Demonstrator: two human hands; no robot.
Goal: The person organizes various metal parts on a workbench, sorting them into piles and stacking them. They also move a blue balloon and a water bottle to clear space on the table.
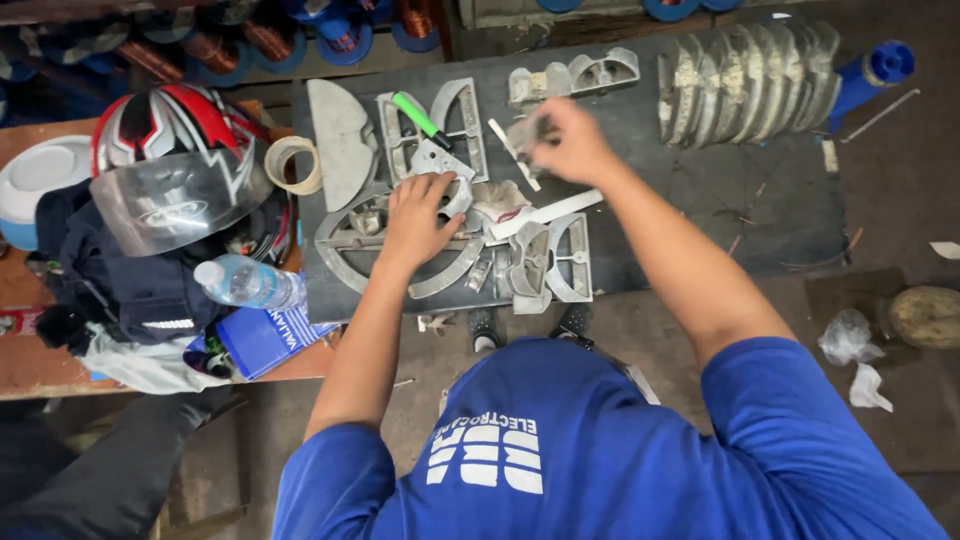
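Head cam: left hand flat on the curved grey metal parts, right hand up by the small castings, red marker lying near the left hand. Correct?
Not quite. The head view shows the marker is green, not red. The rest holds: left hand rests on the curved metal parts, right hand is by the small castings.

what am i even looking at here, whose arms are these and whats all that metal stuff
This is one picture from a camera worn on a person's head, looking down, so the two bare arms are the wearer's own. The left hand presses flat on a curved grey metal form. The right hand is blurred, at some small pale thing I cannot make out. Both are over a dark work board strewn with similar grey metal pieces, a stack of them at the far right, and a green-handled tool. Left of the board lie a helmet, a tape roll and a water bottle.
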